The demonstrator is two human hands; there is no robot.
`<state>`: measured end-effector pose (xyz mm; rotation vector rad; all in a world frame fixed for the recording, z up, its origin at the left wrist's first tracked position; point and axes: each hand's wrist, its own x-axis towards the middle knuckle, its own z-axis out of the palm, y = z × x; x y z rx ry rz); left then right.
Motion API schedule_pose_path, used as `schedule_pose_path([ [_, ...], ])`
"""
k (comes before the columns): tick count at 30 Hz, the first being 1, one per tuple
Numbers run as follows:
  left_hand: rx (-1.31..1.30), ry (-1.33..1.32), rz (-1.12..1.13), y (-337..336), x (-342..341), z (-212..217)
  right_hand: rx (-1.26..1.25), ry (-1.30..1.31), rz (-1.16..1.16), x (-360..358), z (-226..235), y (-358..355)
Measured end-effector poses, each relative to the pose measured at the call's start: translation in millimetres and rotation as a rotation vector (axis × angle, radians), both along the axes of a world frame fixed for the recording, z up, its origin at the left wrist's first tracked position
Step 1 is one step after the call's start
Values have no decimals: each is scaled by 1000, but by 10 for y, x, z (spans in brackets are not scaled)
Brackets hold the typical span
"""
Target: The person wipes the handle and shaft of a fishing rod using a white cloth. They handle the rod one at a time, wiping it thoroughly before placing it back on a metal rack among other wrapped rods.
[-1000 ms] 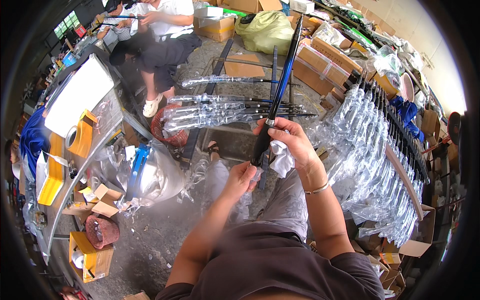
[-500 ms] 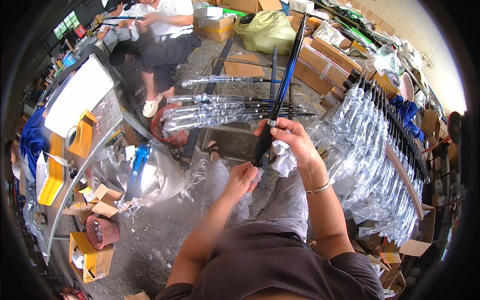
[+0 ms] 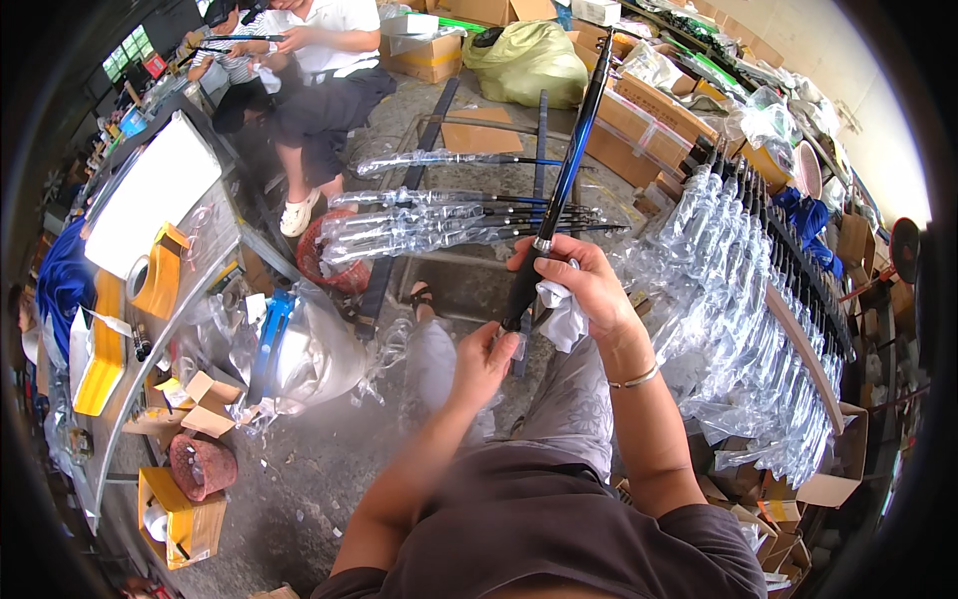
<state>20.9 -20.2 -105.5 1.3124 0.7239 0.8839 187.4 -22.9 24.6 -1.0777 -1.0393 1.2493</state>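
Observation:
A black and blue telescopic fishing rod (image 3: 571,165) slants up and away in front of me, its thick dark grip nearest my body. My right hand (image 3: 584,280) is wrapped round the rod just below its silver collar, and a crumpled white cloth (image 3: 565,317) hangs under the same fingers. At the rod's butt end, my left hand (image 3: 486,361) pinches the base, where a bit of clear plastic shows by the fingertips. Beyond my hands, several rods in clear plastic sleeves (image 3: 399,230) lie across dark rails (image 3: 380,290).
To the right, many sleeved rods (image 3: 689,290) lean in a row on a rack. A worktable (image 3: 205,262) with yellow tape rolls (image 3: 166,275) stands left, beside a white sack (image 3: 324,349) and a red basket (image 3: 344,272). Another person (image 3: 334,50) sits far left, holding rods. Cardboard boxes (image 3: 639,130) fill the back.
The whole view has shifted very slightly. Both hands keep the same hold on the fishing rod, with hardly any movement.

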Motion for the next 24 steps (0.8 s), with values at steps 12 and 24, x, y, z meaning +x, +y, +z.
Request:
schedule_pose_path([
  [12, 57, 55, 42, -22, 14, -33, 1, 25, 28, 40, -22, -13],
  [24, 4, -4, 14, -45, 18, 7, 13, 35, 67, 94, -24, -11],
])
